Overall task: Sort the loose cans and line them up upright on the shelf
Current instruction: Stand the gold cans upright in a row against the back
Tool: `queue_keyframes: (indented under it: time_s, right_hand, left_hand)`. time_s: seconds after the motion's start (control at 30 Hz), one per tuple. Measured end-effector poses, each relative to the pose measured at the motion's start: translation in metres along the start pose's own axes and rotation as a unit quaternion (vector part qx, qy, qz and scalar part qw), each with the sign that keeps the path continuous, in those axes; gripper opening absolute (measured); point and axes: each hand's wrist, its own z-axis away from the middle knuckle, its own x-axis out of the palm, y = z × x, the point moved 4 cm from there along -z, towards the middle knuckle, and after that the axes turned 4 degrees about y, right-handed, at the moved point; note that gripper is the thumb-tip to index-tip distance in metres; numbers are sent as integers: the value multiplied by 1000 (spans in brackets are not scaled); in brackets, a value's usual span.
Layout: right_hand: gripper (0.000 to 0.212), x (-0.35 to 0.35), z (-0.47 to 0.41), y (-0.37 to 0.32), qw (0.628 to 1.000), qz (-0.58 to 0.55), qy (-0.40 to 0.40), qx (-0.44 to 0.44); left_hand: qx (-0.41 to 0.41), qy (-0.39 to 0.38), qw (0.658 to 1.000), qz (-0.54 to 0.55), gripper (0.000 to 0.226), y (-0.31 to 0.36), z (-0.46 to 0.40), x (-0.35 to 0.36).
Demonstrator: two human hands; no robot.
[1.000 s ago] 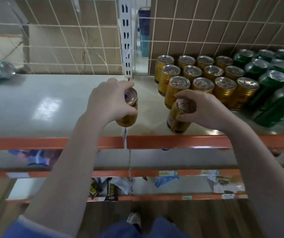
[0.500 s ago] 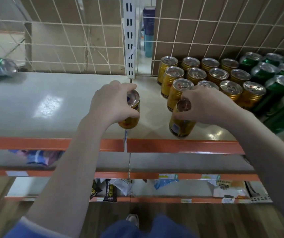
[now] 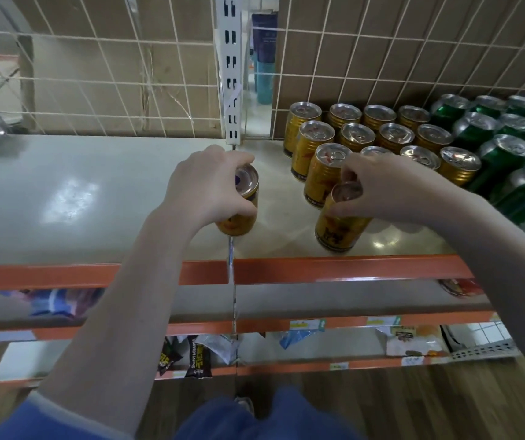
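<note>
Both hands are busy here: the left hand (image 3: 210,188) is wrapped round the top of a small gold ribbed metal can (image 3: 240,204) near the front edge of the glossy pale shelf (image 3: 73,198), and the right hand (image 3: 391,185) pinches the rim of a second gold can (image 3: 339,227) just in front of the upright block of gold cans (image 3: 366,138). These look stiff and smooth, probably full so a bit hefty, and gripping near the lid seems safest. The shelf top is shiny, so I'd guess cans slide easily. Green cans (image 3: 515,144) fill the right end, wire mesh (image 3: 111,74) behind, orange front rail (image 3: 350,268) below
</note>
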Motion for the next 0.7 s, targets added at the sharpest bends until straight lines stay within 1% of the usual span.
queue_keyframes:
  time_s: [0.17, 0.33, 0.47, 0.57, 0.7]
  right_hand:
    - [41, -3, -3, -5, 999, -47, 11, -7]
    - [37, -4, -8, -9, 997, -61, 37, -19]
    - [38, -4, -11, -11, 997, -65, 30, -19]
    - [39, -4, -8, -11, 997, -71, 31, -23]
    - [46, 1, -4, -8, 996, -64, 57, -14]
  left_hand:
    - [13, -8, 1000, 2, 61, -2, 2, 0]
    - [27, -20, 999, 1, 67, -4, 3, 1]
    - [31, -22, 999, 2, 71, -5, 3, 1]
    - [37, -22, 999, 1, 65, -3, 4, 2]
    - [47, -30, 998, 1, 63, 1, 4, 4]
